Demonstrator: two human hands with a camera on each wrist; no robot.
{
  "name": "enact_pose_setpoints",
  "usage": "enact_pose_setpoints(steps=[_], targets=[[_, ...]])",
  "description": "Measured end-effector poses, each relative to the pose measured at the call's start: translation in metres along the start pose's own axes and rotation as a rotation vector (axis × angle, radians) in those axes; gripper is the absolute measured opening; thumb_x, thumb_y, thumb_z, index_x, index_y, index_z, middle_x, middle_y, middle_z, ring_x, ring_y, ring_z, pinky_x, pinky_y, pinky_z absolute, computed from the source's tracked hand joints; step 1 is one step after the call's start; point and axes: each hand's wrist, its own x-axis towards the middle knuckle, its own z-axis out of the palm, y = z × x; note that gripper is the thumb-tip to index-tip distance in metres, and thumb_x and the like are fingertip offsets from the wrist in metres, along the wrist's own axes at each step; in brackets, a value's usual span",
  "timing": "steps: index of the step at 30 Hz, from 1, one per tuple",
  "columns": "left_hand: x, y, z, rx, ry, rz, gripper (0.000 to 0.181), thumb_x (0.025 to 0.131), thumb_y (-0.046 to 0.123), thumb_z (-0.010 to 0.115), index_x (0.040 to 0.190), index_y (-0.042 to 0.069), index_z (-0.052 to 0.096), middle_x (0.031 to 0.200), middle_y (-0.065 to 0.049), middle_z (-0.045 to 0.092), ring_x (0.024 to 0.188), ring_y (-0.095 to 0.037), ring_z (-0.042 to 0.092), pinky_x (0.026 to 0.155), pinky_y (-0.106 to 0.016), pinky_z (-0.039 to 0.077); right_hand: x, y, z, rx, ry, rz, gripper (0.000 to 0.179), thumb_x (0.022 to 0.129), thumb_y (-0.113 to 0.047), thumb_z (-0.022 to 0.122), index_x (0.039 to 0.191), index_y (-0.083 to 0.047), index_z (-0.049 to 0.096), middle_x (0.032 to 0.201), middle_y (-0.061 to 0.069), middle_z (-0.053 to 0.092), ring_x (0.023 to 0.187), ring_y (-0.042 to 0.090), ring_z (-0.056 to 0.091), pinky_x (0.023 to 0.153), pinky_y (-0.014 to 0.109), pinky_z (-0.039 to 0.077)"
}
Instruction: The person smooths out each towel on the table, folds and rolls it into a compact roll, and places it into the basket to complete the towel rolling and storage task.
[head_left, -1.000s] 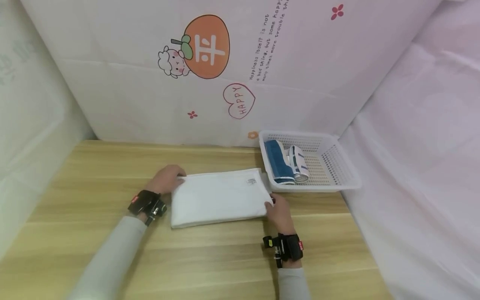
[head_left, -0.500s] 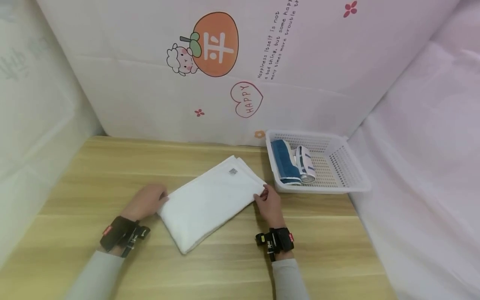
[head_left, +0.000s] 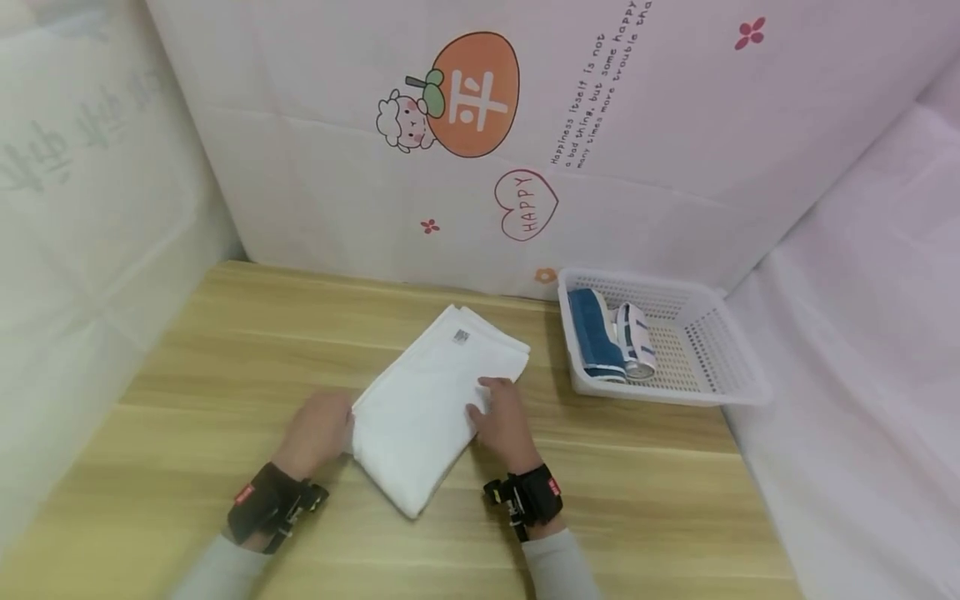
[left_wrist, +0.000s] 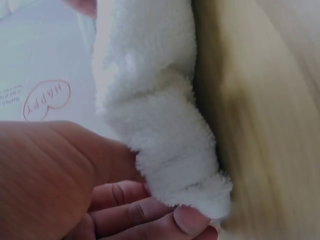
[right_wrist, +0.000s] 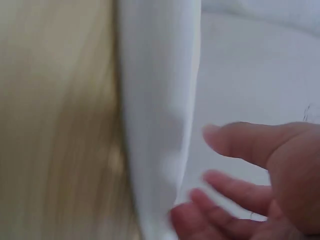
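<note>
A folded white towel [head_left: 427, 408] with a small grey printed mark lies slantwise on the wooden table in the head view. My left hand [head_left: 318, 429] grips its left edge; the left wrist view shows the thumb on one side of the fluffy towel [left_wrist: 160, 115] and the fingers curled beneath. By the right edge is my right hand [head_left: 504, 425], its thumb and fingers spread. In the right wrist view those fingers [right_wrist: 235, 192] are loose and pinch nothing, close to the towel's side [right_wrist: 160, 110]. Whether they touch it is hard to tell.
At the back right of the table [head_left: 630, 492] stands a white plastic basket [head_left: 738, 358]. Inside, at its left, are a rolled blue towel [head_left: 596, 333] and a white roll with blue stripes [head_left: 636, 337]. Printed white sheets [head_left: 337, 192] enclose the back and sides.
The towel has turned anticlockwise from lying nearly level to a steep slant. My right hand has let go of its right corner and moved left along the edge. The head view has shifted.
</note>
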Motion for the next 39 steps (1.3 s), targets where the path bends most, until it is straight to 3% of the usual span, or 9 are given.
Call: enact_pose_setpoints(steps=[6,13,20,23,26,29,32,36,39], targets=[[0.003,0.015,0.009,-0.061,-0.023,-0.008,0.021,0.084,0.004,0.066,0.068,0.008,0.052,0.064,-0.003,0.050,0.059,-0.019,0.046,0.054,-0.034,0.041,0.005,-0.003,0.007,-0.131,-0.209,-0.013,0.061,0.096,-0.014,0.070,0.143,0.016,0.044,0.145,0.034,0.048,0.139,0.047,0.042,0.115,0.053,0.037],[0.011,0.029,0.025,-0.126,-0.029,0.019,0.026,0.088,0.007,0.070,0.069,0.009,0.052,0.064,-0.001,0.049,0.060,-0.017,0.045,0.056,-0.033,0.040,0.039,0.022,-0.002,-0.114,-0.270,-0.042,0.059,0.098,-0.009,0.064,0.146,0.015,0.040,0.155,0.033,0.037,0.148,0.045,0.031,0.122,0.053,0.027],[0.017,0.044,0.036,-0.087,-0.015,0.041,0.026,0.089,0.011,0.074,0.073,0.008,0.053,0.067,-0.002,0.051,0.062,-0.018,0.048,0.057,-0.034,0.042,0.059,0.038,-0.014,-0.116,-0.349,-0.052,0.059,0.100,-0.007,0.059,0.151,0.011,0.035,0.162,0.029,0.028,0.152,0.044,0.020,0.125,0.052,0.019],[0.016,0.054,0.037,-0.078,0.043,0.083,0.020,0.086,0.012,0.080,0.085,0.004,0.062,0.077,-0.005,0.058,0.071,-0.022,0.056,0.063,-0.036,0.049,0.062,0.043,-0.019,-0.133,-0.372,-0.053,0.060,0.101,-0.006,0.057,0.153,0.008,0.033,0.164,0.026,0.026,0.154,0.042,0.017,0.126,0.051,0.017],[0.012,0.066,0.036,-0.084,0.087,0.209,0.027,0.080,0.012,0.085,0.098,0.003,0.067,0.089,-0.007,0.063,0.082,-0.024,0.062,0.072,-0.039,0.054,0.063,0.044,-0.023,-0.141,-0.363,-0.075,0.059,0.100,-0.004,0.058,0.152,0.009,0.034,0.162,0.028,0.027,0.153,0.043,0.019,0.126,0.052,0.017],[0.007,0.075,0.040,-0.065,0.055,0.376,0.028,0.077,0.009,0.085,0.099,0.005,0.069,0.094,-0.004,0.062,0.086,-0.022,0.060,0.074,-0.037,0.054,0.054,0.041,-0.028,-0.131,-0.291,-0.129,0.052,0.097,-0.001,0.061,0.145,0.010,0.045,0.155,0.031,0.039,0.147,0.045,0.031,0.123,0.054,0.025],[0.004,0.079,0.046,-0.012,0.024,0.466,0.026,0.073,0.005,0.081,0.095,0.006,0.068,0.090,-0.001,0.058,0.083,-0.019,0.055,0.070,-0.032,0.051,0.033,0.031,-0.030,-0.121,-0.221,-0.207,0.036,0.096,-0.002,0.064,0.132,0.005,0.061,0.136,0.023,0.060,0.130,0.037,0.054,0.111,0.049,0.044],[0.005,0.078,0.051,0.034,0.050,0.460,0.023,0.073,0.000,0.077,0.091,0.008,0.065,0.084,0.000,0.055,0.078,-0.017,0.053,0.065,-0.030,0.048,-0.004,0.006,-0.027,-0.089,-0.283,-0.276,0.018,0.098,-0.009,0.066,0.114,-0.005,0.073,0.108,0.007,0.072,0.098,0.019,0.067,0.085,0.034,0.056],[0.010,0.077,0.051,0.067,0.058,0.443,0.017,0.079,0.000,0.074,0.088,0.008,0.063,0.078,0.000,0.056,0.073,-0.018,0.054,0.062,-0.031,0.047,-0.025,-0.008,-0.023,-0.130,-0.365,-0.262,0.021,0.095,-0.019,0.072,0.112,-0.006,0.074,0.104,0.004,0.073,0.094,0.015,0.067,0.082,0.030,0.057]])
